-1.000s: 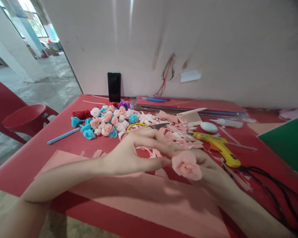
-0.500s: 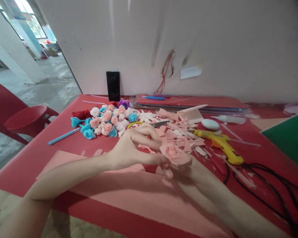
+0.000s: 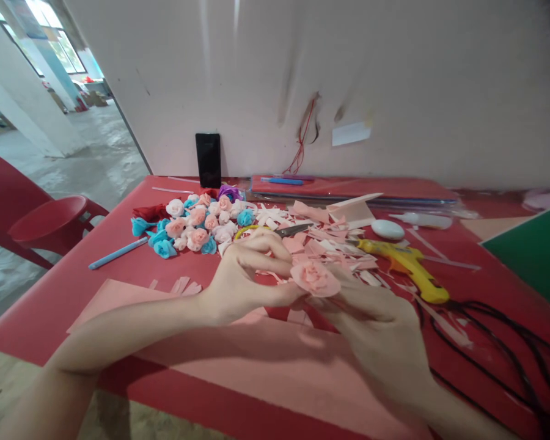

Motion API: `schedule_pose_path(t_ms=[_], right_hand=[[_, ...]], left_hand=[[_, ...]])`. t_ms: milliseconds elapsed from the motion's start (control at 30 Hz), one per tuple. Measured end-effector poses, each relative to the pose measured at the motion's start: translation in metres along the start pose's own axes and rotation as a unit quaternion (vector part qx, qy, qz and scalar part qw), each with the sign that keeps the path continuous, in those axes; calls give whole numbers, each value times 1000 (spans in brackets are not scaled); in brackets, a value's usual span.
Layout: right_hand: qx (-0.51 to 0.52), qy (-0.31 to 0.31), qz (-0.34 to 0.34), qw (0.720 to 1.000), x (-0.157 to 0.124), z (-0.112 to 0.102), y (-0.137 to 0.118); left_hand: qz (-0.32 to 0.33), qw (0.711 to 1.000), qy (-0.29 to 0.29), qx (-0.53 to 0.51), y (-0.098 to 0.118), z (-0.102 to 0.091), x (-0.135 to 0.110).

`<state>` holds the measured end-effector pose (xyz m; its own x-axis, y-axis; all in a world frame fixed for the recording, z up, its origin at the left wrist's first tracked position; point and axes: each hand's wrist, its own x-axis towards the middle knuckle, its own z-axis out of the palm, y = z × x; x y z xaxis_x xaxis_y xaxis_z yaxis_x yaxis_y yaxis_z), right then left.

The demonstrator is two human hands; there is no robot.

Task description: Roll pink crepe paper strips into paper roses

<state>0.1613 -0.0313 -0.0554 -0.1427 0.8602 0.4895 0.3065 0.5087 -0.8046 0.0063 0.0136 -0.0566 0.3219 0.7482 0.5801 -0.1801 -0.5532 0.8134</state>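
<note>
Between my two hands is a pink paper rose, its face turned up toward me and its outer petal spread wide. My left hand pinches the rose's left side between thumb and fingers. From the right, my right hand reaches under and behind the flower, fingers closed at its base; the fingertips are partly hidden. Below both hands lies a large pink paper sheet. Just beyond my left hand are scissors with a yellow handle, partly covered by paper scraps.
Finished paper roses in several colours are heaped at the left. A yellow glue gun with a black cord lies at the right. A phone leans on the wall. A blue pen-like stick lies near the left edge.
My right hand has turned and moved up, so its back shows more. The rose has shifted slightly left and tilted. My left hand has barely moved.
</note>
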Motion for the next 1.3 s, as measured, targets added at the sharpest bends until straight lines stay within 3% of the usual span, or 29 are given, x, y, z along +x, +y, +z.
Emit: schedule_pose_path(t_ms=[200, 533, 633, 800, 867, 1000, 1300], right_hand=[[-176, 41, -136, 974, -3, 2, 5], [-223, 37, -145, 963, -4, 1, 3], [-211, 54, -87, 972, 0, -4, 3], [-184, 119, -11, 976, 6, -19, -1], [-177, 125, -2, 976, 8, -21, -2], [-153, 117, 8, 981, 11, -21, -2], [-99, 120, 19, 988, 11, -21, -4]], left_hand=[[-2, 999, 24, 46, -5, 4, -4], [41, 996, -5, 84, -8, 1, -2], [-5, 987, -52, 152, -22, 1, -3], [-14, 941, -240, 236, -57, 7, -18], [-17, 920, -284, 270, -64, 10, -25], [-22, 893, -323, 312, -67, 9, -29], [0, 882, -370, 293, -64, 6, -25]])
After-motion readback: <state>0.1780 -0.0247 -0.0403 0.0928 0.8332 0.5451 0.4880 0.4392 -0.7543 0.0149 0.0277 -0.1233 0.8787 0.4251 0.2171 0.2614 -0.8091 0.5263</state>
